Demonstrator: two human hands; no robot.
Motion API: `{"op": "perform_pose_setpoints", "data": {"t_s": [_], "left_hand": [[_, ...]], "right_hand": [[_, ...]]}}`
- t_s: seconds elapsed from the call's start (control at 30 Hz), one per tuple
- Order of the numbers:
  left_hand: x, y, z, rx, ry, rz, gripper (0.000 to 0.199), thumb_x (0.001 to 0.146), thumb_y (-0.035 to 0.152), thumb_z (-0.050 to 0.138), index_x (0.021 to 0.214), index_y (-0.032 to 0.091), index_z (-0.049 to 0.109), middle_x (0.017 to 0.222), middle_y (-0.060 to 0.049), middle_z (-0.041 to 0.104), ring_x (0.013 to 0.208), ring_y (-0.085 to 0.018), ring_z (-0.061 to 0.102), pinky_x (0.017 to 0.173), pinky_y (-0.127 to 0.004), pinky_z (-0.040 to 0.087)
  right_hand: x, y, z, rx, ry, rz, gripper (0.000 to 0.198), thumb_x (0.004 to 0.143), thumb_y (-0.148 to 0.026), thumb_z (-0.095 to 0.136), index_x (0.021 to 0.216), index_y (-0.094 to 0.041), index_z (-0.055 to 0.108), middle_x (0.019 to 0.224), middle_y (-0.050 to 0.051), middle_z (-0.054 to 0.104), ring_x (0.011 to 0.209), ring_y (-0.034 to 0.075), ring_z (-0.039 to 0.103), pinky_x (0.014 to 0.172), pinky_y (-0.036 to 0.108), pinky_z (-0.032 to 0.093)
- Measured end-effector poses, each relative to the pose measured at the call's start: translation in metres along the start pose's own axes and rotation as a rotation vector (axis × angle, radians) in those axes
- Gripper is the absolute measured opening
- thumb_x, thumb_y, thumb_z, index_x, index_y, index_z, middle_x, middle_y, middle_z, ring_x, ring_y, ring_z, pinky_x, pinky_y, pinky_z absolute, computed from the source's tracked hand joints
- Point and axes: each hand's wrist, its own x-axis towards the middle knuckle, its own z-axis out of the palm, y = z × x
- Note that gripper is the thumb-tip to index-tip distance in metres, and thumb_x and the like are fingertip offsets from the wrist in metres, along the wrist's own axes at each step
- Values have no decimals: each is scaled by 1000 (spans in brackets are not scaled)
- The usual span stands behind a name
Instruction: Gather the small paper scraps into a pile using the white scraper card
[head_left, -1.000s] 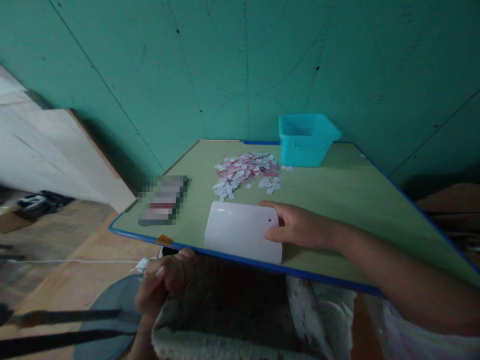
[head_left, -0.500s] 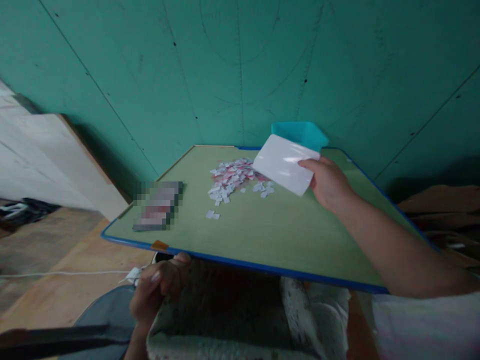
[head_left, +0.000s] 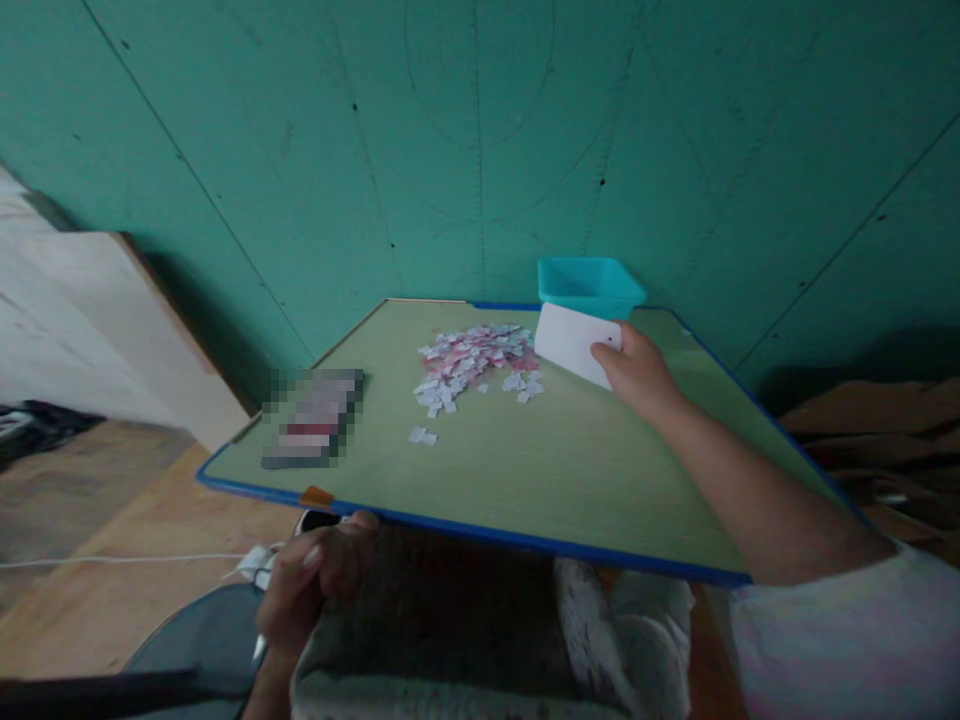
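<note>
My right hand (head_left: pixel 637 368) pinches a white card (head_left: pixel 574 342) with rounded corners between thumb and fingers. A small dark spot shows on it near the thumb. The card is held tilted over the table, just right of a heap of small white and pinkish paper pieces (head_left: pixel 476 360). Behind the card stands a turquoise plastic bin (head_left: pixel 589 285). Below the table's front edge, my left hand (head_left: pixel 319 572) has its fingers curled in; what they hold, if anything, is hidden.
The green table (head_left: pixel 585 470) has a blue edge and meets a green wall (head_left: pixel 480 150). A blurred-out flat object (head_left: pixel 315 418) lies at its left. Two or three loose pieces (head_left: pixel 423 436) lie nearer the front. White boards (head_left: pixel 112 320) lean at the left.
My right hand has drawn the card slightly lower and turned it, so less of its face shows and more of the bin is visible. My left hand stays in place.
</note>
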Motion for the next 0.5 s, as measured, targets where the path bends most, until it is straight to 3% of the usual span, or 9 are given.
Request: {"op": "perform_pose_setpoints", "data": {"t_s": [0.2,0.33,0.5], "left_hand": [[0,-2,-4,5,0,29,28,75,31,47,51,22,57,42,1,55,42,-16,49,56,-34,40],[1,-1,-2,27,-22,25,28,76,30,47,51,21,56,42,1,55,42,-16,49,59,-35,41],[2,0,6,-31,33,59,27,74,30,48,50,21,56,41,1,55,38,-15,46,58,-36,41]], "right_hand": [[-4,-2,5,244,-78,28,27,65,-26,47,87,-16,58,85,7,64,75,21,56,65,34,43],[-6,-5,3,165,17,6,23,65,-25,48,84,-17,57,82,6,63,73,20,55,65,33,41],[-10,-8,2,139,-15,-20,24,67,-25,47,87,-16,57,86,8,63,76,21,55,68,34,40]]}}
